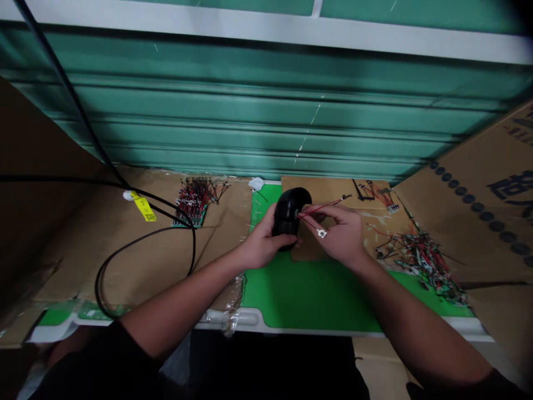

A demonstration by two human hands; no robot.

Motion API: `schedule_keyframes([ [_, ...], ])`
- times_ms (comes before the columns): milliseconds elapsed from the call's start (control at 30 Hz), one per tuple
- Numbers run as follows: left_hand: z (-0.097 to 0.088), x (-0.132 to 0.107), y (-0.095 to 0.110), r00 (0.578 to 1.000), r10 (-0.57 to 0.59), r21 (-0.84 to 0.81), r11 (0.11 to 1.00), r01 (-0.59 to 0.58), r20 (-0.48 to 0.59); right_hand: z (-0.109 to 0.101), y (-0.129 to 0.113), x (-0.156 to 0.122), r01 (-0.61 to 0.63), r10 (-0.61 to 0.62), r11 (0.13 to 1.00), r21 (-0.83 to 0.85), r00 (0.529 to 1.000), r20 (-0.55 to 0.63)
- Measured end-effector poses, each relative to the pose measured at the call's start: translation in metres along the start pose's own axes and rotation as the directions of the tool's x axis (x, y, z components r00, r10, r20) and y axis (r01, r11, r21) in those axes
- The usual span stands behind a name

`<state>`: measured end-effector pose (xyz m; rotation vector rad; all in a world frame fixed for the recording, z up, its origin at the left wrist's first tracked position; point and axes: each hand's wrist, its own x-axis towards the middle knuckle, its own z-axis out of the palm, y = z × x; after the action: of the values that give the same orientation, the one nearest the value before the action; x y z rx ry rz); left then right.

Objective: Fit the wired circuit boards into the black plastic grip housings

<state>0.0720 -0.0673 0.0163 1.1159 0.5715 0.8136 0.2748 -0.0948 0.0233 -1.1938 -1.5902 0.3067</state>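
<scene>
Grip status: my left hand is closed around a black plastic housing, and my right hand is pinching red and black wires at the side of that housing. The housing is held clear of the work surface, between both hands.

Work area, from largest to smallest:

1. A teal corrugated shutter runs across the far side.
2. Below it lies a green board with a white edge, partly covered by brown cardboard sheets. A printed cardboard panel leans in at the right.
3. A separate cardboard piece lies directly beneath my hands.
4. A black cable loops across the left sheet and carries a yellow tag.
5. Left of my hands, a bundle of red and black wired parts sits on a small green strip.
6. To the right lies a loose pile of wired parts. A smaller group of wired parts rests on the cardboard piece.
7. One wire from the housing ends in a small white terminal; another ends in a small metal terminal.
</scene>
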Motion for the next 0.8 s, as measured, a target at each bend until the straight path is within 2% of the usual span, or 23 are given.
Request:
schedule_keyframes([
  [100,0.001,0.001,0.001,0.999,0.023,0.0,1.0,-0.023,-0.025,0.005,-0.001,-0.005,-0.151,0.151,0.986,0.073,0.988,0.016],
  [200,0.002,0.001,0.002,0.999,0.034,0.002,0.999,-0.034,-0.02,0.009,-0.001,-0.009,-0.314,0.288,0.931,0.188,0.945,0.152],
  [267,0.003,0.001,0.002,0.999,0.035,-0.008,0.999,-0.035,-0.015,0.01,-0.001,-0.01,-0.381,0.324,0.89,0.252,0.915,0.24],
  [500,0.004,0.001,-0.002,0.998,0.053,-0.008,0.999,-0.052,0.016,0.015,0.0,-0.014,-0.467,0.37,0.814,0.344,0.875,0.312],
  [633,0.003,0.001,-0.003,0.998,0.049,-0.041,0.998,-0.047,0.043,0.016,-0.002,-0.014,-0.495,0.402,0.783,0.376,0.865,0.301],
  [733,0.005,0.002,-0.002,1.0,-0.018,-0.104,0.994,0.019,0.009,0.016,-0.004,-0.012,-0.528,0.408,0.741,0.414,0.845,0.347],
  [800,0.007,0.004,-0.001,0.997,-0.063,-0.139,0.989,0.056,-0.051,0.017,-0.003,-0.011,-0.523,0.384,0.746,0.413,0.844,0.376],
])
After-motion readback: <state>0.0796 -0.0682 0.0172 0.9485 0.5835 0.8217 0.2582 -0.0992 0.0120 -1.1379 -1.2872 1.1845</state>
